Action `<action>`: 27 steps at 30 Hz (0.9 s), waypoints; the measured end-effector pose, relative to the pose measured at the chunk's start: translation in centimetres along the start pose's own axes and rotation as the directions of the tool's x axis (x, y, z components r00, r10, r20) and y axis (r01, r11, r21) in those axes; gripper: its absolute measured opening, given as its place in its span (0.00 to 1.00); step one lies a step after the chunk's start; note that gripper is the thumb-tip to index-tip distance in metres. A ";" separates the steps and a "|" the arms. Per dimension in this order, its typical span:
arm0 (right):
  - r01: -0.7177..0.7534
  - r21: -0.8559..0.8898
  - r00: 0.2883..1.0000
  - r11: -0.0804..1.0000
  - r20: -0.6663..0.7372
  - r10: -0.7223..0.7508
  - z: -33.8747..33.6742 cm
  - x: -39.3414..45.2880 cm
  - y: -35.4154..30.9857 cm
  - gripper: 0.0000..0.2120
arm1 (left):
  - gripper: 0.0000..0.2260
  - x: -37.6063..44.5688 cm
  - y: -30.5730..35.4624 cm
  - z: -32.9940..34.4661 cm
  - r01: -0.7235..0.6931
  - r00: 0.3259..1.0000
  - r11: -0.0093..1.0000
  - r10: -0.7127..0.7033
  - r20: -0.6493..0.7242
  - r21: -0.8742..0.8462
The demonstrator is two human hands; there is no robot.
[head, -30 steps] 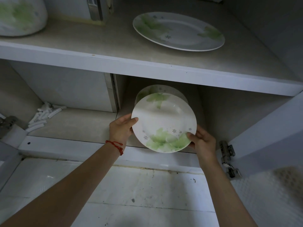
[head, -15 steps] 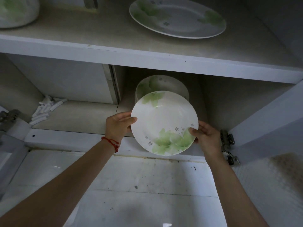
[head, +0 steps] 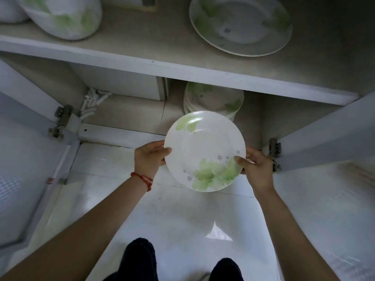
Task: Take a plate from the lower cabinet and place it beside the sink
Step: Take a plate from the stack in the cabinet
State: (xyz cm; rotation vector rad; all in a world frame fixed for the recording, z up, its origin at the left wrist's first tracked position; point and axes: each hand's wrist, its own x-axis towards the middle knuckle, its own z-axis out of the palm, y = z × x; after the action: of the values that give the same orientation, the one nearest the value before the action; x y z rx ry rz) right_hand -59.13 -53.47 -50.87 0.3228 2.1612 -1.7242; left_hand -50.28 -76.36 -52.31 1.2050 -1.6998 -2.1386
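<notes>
The person stands at the open lower cabinet (head: 203, 69) holding one plate (head: 204, 150) out in front of it, clear of the bottom shelf and above the pale floor (head: 178, 220). The left hand (head: 150, 159) is clamped on the plate's rim at about nine o'clock, thumb on the face and fingers underneath; the right hand (head: 256, 169) is clamped on the rim at about four o'clock, thumb pressed onto the green leaf print. The plate is white with a green print at eleven o'clock and a larger one at five o'clock, and it tilts slightly toward the person. A red string bracelet (head: 143, 179) circles the left wrist. Just behind the held plate, at its twelve o'clock, a stack of matching plates (head: 213, 98) sits on the bottom shelf, apart from the held one. At ten o'clock from the plate, in the shelf's left corner, lies a heap of small white sticks (head: 93, 102). On the shelf above, a large oval platter (head: 241, 25) lies flat at one o'clock, and a white and green vessel (head: 65, 17) stands at eleven o'clock. Both cabinet doors hang open, the left door (head: 24, 159) at nine o'clock and the right door (head: 324, 179) at three o'clock. Two dark feet (head: 140, 258) show at six o'clock.
</notes>
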 end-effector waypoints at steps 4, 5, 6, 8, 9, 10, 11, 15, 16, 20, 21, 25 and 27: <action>-0.039 -0.041 0.998 0.998 0.041 0.041 -0.2 -3.8 -2.5 0.15 | 0.12 -3.7 2.6 -2.1 0.034 0.999 0.999 -0.033 -0.031 0.030; -0.051 -0.048 0.997 0.998 0.047 0.053 -0.2 -4.8 -3.2 0.16 | 0.12 -4.7 3.3 -2.6 0.048 0.998 0.998 -0.047 -0.042 0.037; -0.060 -0.053 0.997 0.997 0.045 0.063 -0.2 -5.6 -3.8 0.15 | 0.12 -5.6 3.9 -3.0 0.061 0.997 0.997 -0.059 -0.055 0.041; -0.084 -0.069 0.996 0.994 0.033 0.086 -0.4 -7.6 -5.3 0.15 | 0.11 -7.7 5.4 -3.8 0.091 0.992 0.995 -0.086 -0.088 0.047; -0.095 -0.078 0.995 0.992 0.031 0.098 -0.5 -8.7 -6.0 0.15 | 0.10 -8.8 6.2 -4.2 0.102 0.990 0.994 -0.097 -0.101 0.049; -0.109 -0.085 0.993 0.990 0.028 0.112 -0.6 -9.9 -6.8 0.15 | 0.10 -10.1 7.0 -4.6 0.115 0.988 0.992 -0.109 -0.110 0.054; -0.126 -0.091 0.991 0.988 0.022 0.128 -0.8 -11.1 -7.6 0.16 | 0.10 -11.3 7.9 -4.9 0.131 0.986 0.990 -0.123 -0.115 0.060; -0.163 -0.115 0.986 0.980 0.005 0.165 -1.8 -15.7 -11.1 0.16 | 0.10 -15.9 11.6 -6.1 0.179 0.977 0.981 -0.169 -0.133 0.074; -0.169 -0.115 0.985 0.979 0.003 0.170 -2.0 -16.8 -12.0 0.16 | 0.10 -16.9 12.6 -6.3 0.183 0.975 0.980 -0.171 -0.139 0.075; -0.172 -0.121 0.984 0.978 0.017 0.175 -3.0 -20.9 -16.0 0.16 | 0.10 -21.1 16.6 -7.0 0.194 0.972 0.976 -0.178 -0.152 0.099; -0.173 -0.116 0.984 0.978 0.020 0.177 -3.3 -21.8 -17.0 0.16 | 0.10 -22.1 17.6 -7.3 0.192 0.973 0.975 -0.175 -0.152 0.109; -0.156 -0.106 0.985 0.982 0.050 0.162 -4.8 -25.4 -21.1 0.15 | 0.10 -25.9 21.9 -7.9 0.158 0.983 0.977 -0.142 -0.113 0.144; -0.161 -0.098 0.984 0.982 0.066 0.168 -5.6 -27.0 -23.1 0.15 | 0.13 -27.7 24.1 -8.1 0.139 0.988 0.977 -0.125 -0.095 0.160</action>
State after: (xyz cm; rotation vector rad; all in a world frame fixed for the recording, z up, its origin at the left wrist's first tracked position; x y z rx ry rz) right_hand -44.29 -52.16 -18.10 0.3947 2.0902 -1.5169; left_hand -34.82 -74.98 -18.04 1.4705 -1.8402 -2.0168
